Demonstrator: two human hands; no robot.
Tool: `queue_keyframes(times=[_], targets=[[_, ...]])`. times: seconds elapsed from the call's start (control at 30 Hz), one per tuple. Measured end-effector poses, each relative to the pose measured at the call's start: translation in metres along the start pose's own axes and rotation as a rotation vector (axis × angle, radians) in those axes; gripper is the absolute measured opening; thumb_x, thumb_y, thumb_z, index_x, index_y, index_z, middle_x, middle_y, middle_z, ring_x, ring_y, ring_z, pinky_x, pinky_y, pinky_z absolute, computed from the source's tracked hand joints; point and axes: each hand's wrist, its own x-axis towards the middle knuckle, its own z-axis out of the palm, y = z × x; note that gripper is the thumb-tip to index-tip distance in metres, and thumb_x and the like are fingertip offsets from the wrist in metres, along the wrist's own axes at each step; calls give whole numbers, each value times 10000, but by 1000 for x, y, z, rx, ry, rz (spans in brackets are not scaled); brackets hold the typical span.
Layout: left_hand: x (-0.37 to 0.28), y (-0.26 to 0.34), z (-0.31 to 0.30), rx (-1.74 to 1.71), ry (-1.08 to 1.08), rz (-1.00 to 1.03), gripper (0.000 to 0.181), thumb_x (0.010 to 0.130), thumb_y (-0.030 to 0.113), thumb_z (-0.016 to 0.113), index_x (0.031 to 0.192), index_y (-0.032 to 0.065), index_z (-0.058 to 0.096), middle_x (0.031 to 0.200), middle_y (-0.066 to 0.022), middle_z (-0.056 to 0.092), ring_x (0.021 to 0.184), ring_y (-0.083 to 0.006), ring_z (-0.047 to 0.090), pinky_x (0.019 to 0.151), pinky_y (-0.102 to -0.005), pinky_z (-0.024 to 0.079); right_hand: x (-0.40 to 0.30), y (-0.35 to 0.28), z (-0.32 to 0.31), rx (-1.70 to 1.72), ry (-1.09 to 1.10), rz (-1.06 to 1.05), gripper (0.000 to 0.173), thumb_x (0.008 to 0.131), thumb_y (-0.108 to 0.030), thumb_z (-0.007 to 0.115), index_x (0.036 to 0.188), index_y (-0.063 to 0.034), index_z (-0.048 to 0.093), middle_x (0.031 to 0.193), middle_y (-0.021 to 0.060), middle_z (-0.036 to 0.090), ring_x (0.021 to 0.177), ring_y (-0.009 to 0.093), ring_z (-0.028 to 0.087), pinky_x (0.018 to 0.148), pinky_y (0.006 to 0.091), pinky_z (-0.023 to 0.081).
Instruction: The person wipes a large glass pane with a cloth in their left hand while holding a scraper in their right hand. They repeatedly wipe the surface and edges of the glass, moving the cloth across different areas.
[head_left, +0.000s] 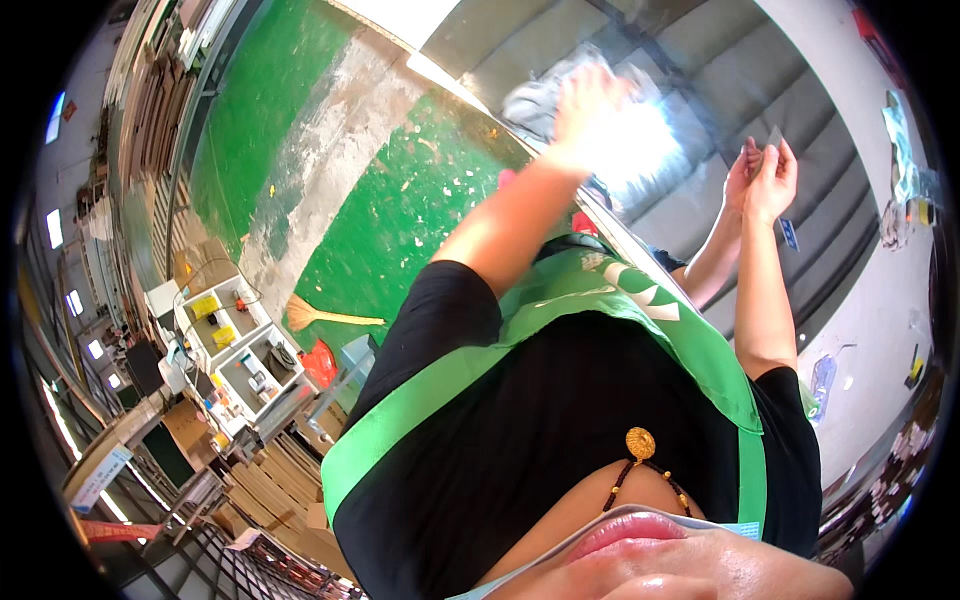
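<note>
A large mirror-like sheet (810, 97) lies before me, reflecting ceiling panels and a very bright glare. My left hand (589, 101), blurred, reaches over its left part, at a crumpled greyish cloth or film (532, 105); whether the fingers grip it is unclear. Farther right, my right hand (772, 180) pinches a small, thin, see-through piece (775, 136) between its fingertips, above the sheet. Its reflection shows just left of it. A small blue label (789, 234) with writing is seen on or in the sheet, near my right wrist.
A whitish worktop (870, 322) extends right of the sheet, bearing a clear bluish plastic item (823, 386) and crumpled plastic (896, 142). To the left, a straw broom (330, 313) lies on the green floor (382, 217), near white open boxes (259, 367) with small tools and parts.
</note>
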Motion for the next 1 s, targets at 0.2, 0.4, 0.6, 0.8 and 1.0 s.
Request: queue_keyframes(times=[0.2,0.4,0.6,0.8,1.0], targets=[[70,-225,-35,297,279,-182,307,740,224,756,1024,133,683,1028,-150,597,967,-339,594,819,-463,503,-8,-20,21,-171,84,-47,244,977,-43,560,1203,48,572,1066,120,656,852,205,683,772,301,582],[64,-365,-139,349,418,-449,265,869,235,668,1085,82,674,1117,-179,549,1021,-334,564,918,-441,485,2,-1,-3,-199,148,-13,252,973,-85,589,1191,42,590,1016,120,679,816,158,675,703,268,568],[17,-210,-86,55,-284,390,238,755,156,701,981,95,657,1005,-149,606,953,-350,583,831,-456,486,1,-19,23,-524,225,-37,256,984,-149,590,1165,31,609,937,91,701,812,141,677,708,256,560],[100,-231,-81,31,-28,113,282,770,180,735,1018,66,664,996,-150,596,970,-352,564,813,-464,468,5,-16,16,-550,213,-58,258,985,-140,584,1175,32,606,1015,101,693,845,150,681,761,259,562],[3,-258,-121,-65,-192,138,303,743,148,740,1031,78,675,1018,-155,603,1014,-375,565,857,-476,464,-2,-19,21,-572,289,-46,295,958,-188,631,1183,2,650,1104,70,691,964,136,658,852,252,524]])
